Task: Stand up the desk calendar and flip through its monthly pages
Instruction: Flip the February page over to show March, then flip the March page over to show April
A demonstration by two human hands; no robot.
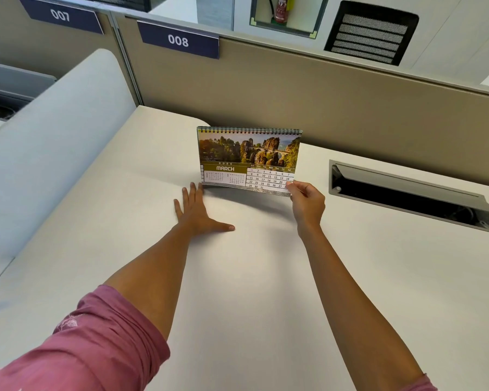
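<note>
The spiral-bound desk calendar stands upright on the white desk, showing the MARCH page with a rocky bridge landscape photo above the date grid. My right hand pinches the lower right corner of the front page between thumb and fingers. My left hand lies flat on the desk with fingers spread, its fingertips touching the calendar's lower left base.
A beige partition with signs 007 and 008 rises behind the calendar. An open cable hatch with a raised lid sits in the desk to the right. A curved grey divider borders the left side.
</note>
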